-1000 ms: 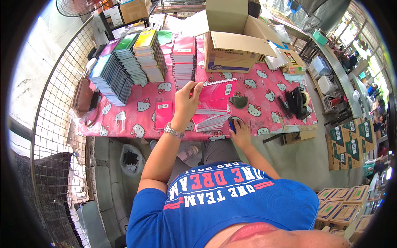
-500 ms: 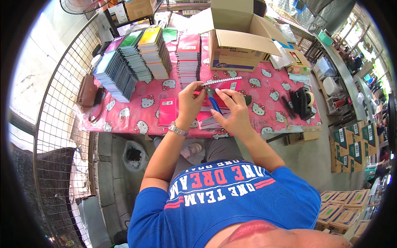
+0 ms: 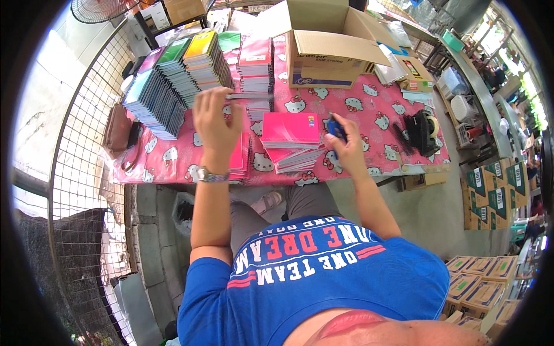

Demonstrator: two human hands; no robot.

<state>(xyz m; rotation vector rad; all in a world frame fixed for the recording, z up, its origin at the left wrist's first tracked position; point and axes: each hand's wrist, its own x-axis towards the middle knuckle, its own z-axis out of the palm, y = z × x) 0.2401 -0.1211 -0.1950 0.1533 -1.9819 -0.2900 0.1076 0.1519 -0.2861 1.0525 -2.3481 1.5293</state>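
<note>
My left hand (image 3: 217,124) is raised over the table, left of centre, fingers bent round the left end of a spiral notebook (image 3: 252,97). That notebook appears nearly edge-on and smeared, in front of the tall pink notebook stack (image 3: 254,53). In my right hand (image 3: 348,141) are blue-handled pliers (image 3: 334,129), close to the right side of a low pile of pink-covered pads (image 3: 290,128). The top pad's cover lies face up, with no coil visible on it. Partly behind my left wrist lies another pink pile (image 3: 239,155).
Blue (image 3: 153,104), green (image 3: 178,63) and yellow (image 3: 202,49) notebook stacks stand at the back left. An open carton (image 3: 323,60) is at the back. A black tape dispenser (image 3: 424,138) sits at the right, a brown pouch (image 3: 119,130) at the left edge.
My hands have moved apart: the left went left and up with the notebook, the right moved right with the pliers. The pink pile between them is now uncovered.
</note>
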